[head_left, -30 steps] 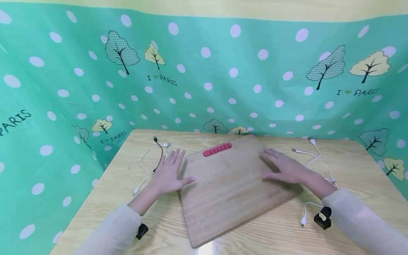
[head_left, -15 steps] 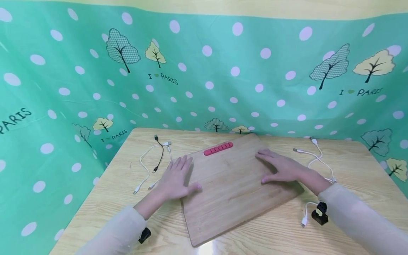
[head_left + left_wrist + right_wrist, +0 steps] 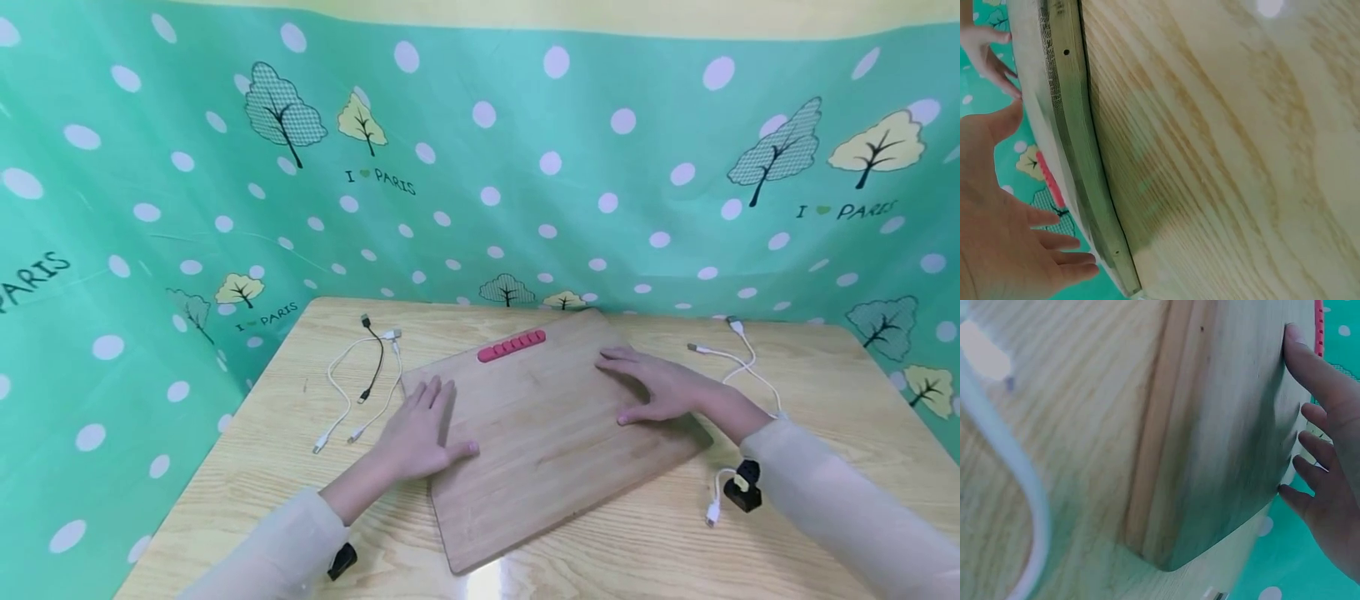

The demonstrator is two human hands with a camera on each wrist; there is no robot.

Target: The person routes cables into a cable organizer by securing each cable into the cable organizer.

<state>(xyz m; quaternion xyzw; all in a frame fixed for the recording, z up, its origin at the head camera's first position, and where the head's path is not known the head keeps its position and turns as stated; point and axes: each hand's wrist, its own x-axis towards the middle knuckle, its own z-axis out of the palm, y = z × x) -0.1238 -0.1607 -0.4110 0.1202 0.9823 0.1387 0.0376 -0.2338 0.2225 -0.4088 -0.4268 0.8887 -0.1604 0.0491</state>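
Green dotted cloth, printed trees; pale wood-grain table, glare near front.

On the pale wooden worktop there lie one wooden board, turned askew, one black cable, and several white cables.

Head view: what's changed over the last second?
Left hand moved right and toward the person, further over the wooden board, uncovering a white plug. Right hand shifted slightly left over the board. Nothing visibly gripped or let go. Board, red strip and black cable stayed put.
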